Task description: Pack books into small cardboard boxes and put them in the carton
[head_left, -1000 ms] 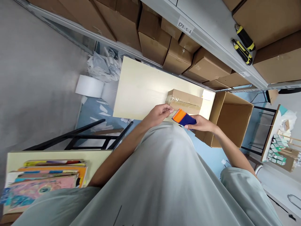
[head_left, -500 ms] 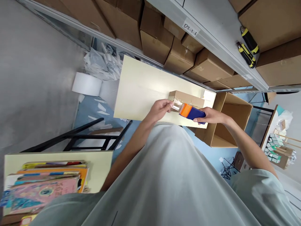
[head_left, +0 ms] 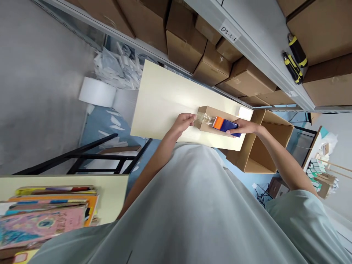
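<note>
A blue and orange tape dispenser (head_left: 223, 124) is in my right hand (head_left: 242, 127), whose fingers wrap round its blue end. From its orange end a strip of clear packing tape (head_left: 205, 118) stretches left to my left hand (head_left: 184, 123). The left thumb and fingertips pinch the free end of that strip. Beneath the tape lies a long, narrow cardboard box (head_left: 217, 113) on the cream tabletop (head_left: 162, 99). The dispenser and my right hand cover part of the box's top. Whether the tape touches the cardboard along its whole length, I cannot tell.
Beyond the table a shelf holds several cardboard boxes (head_left: 187, 44); two yellow-black utility knives (head_left: 295, 58) lie higher up. An open carton (head_left: 271, 141) stands at the right. Books (head_left: 49, 216) are stacked lower left, and a white roll (head_left: 97, 92) stands left of the table.
The dispenser and the stretched tape have come down closer to the box. My left hand has shifted slightly left with the tape end, past the box's left end.
</note>
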Motion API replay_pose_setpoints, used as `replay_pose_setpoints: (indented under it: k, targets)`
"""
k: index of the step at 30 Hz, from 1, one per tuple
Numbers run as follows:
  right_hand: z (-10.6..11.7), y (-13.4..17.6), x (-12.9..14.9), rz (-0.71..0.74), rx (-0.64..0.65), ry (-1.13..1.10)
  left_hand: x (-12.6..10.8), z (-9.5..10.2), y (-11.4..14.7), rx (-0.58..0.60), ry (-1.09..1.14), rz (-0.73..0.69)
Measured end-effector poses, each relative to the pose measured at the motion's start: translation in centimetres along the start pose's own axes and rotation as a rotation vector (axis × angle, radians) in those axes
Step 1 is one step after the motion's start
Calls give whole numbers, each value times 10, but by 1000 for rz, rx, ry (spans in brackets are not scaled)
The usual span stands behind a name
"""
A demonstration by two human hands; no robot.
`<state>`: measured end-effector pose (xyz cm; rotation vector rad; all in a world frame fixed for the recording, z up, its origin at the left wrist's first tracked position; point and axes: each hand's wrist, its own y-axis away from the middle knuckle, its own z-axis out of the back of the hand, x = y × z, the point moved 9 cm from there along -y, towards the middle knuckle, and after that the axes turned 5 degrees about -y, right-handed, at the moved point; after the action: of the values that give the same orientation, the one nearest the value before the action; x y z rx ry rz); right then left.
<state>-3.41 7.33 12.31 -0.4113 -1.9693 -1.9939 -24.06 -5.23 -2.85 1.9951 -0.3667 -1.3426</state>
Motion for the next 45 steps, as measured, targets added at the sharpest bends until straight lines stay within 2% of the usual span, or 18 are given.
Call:
replay_pose_setpoints:
  k: [7, 15, 19, 22, 26, 29, 32, 34, 37, 39, 42, 45]
  targets:
    - [3, -7, 0, 13, 30, 0, 22, -2, -23, -31, -3, 30]
    - [1, -10, -4, -5, 7, 12, 33, -25, -34, 19, -84, 97]
    - [-1, -9, -6, -9, -5, -1, 29, -10, -32, -134, -330, 95]
    - [-1, -7, -7, -21, -37, -13, 13, -6, -16, -210, -438, -46]
    - [-4, -7, -6, -21, -52, -17, -6, -36, 17, -114, -425, -327]
    - [-5, -8, -7, -30, -62, -9, 3, -67, 26, 62, -535, -306]
    - [-1, -10, -8, -48, -103, 28, 15, -82, 21, 190, -689, -225]
    - [1, -11, -9, -53, -130, 52, 11, -84, 18, 190, -815, -261]
    - [2, -13, -11, -44, -144, 75, -12, -93, 20, 157, -1011, -466]
    - [1, -14, -13, -38, -146, 84, -23, -104, 22, 178, -1111, -578]
    - [2, -16, -17, -31, -151, 83, -27, -116, 19, 217, -1204, -616]
    - [3, -16, -18, -18, -150, 79, -26, -117, 14, 199, -1254, -601]
